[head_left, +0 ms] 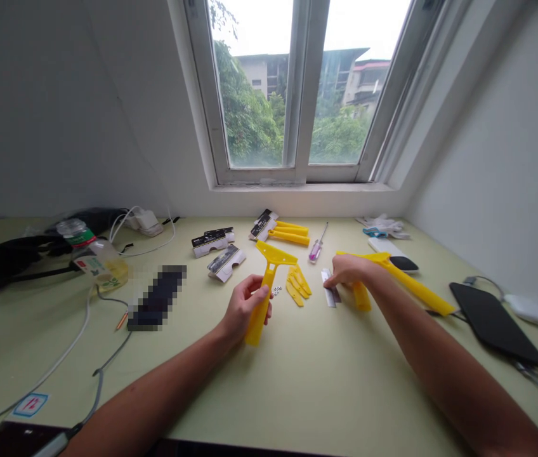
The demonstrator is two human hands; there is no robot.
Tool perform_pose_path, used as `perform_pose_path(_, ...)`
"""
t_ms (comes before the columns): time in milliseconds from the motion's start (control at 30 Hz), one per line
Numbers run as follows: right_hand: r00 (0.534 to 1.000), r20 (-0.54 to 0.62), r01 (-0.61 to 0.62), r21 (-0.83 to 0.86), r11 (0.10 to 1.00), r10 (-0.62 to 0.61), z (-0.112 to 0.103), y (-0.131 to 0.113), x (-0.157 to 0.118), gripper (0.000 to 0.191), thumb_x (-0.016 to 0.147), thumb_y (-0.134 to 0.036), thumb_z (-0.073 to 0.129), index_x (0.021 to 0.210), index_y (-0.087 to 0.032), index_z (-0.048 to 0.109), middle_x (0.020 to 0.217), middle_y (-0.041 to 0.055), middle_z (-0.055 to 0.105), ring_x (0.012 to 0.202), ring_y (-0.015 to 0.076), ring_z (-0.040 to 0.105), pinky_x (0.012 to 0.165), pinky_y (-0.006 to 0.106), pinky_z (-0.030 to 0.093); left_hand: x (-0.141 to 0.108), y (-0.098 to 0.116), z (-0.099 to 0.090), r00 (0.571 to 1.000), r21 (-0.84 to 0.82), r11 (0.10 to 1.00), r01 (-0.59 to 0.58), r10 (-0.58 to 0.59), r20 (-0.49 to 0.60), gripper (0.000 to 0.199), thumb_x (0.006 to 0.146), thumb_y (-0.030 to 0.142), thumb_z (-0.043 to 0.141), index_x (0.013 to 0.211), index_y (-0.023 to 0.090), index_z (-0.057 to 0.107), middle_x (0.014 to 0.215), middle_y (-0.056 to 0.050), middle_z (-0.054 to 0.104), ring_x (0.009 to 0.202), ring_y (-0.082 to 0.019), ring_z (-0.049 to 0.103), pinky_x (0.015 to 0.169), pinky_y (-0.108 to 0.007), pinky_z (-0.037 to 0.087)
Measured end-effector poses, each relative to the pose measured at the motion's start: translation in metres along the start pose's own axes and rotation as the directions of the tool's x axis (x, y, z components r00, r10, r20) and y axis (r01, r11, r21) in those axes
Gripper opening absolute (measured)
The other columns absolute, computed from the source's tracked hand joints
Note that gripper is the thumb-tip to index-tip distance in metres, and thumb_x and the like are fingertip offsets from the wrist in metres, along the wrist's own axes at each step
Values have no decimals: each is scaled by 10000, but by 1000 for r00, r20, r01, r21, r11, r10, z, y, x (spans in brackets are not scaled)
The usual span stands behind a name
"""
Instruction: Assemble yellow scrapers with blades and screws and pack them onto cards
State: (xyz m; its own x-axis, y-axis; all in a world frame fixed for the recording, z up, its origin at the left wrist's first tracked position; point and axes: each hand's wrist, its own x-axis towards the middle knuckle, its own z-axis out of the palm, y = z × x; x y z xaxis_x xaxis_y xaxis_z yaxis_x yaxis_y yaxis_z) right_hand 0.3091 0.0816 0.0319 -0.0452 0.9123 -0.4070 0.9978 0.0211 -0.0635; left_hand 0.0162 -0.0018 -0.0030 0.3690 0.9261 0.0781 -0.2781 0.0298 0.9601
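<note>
My left hand point(249, 304) is wrapped round the handle of a yellow scraper point(269, 270), its wide head pointing up and away from me. My right hand point(346, 271) reaches down to the flat metal blades point(328, 293) on the table, fingertips closed at the edge of one. Thin yellow cover pieces point(299, 285) lie between my hands, with several small nuts or screws point(277, 291) beside them. Under and beside my right wrist are more yellow scraper bodies point(421, 293), partly covered by the arm.
A screwdriver point(316, 249) with a clear purple handle lies beyond the blades. Farther back are yellow handles point(290, 236) and opened card packages point(225, 261). A plastic bottle point(98, 257) and cables stand left; a black phone-like slab point(495, 324) lies right. A window point(297, 95) is behind the table.
</note>
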Motion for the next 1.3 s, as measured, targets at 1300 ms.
perform_pose_path(1300,734,-577,670,524,526,-359,-21,-68,-52,338,768,-437,675,992,-187,632,735,21,666,669,154,610,635,285,496,-6,0,9,994,126,991,41,-53,93,333,779,433,671,929,181,512,719,14,558,472,-99,538,367,-210,432)
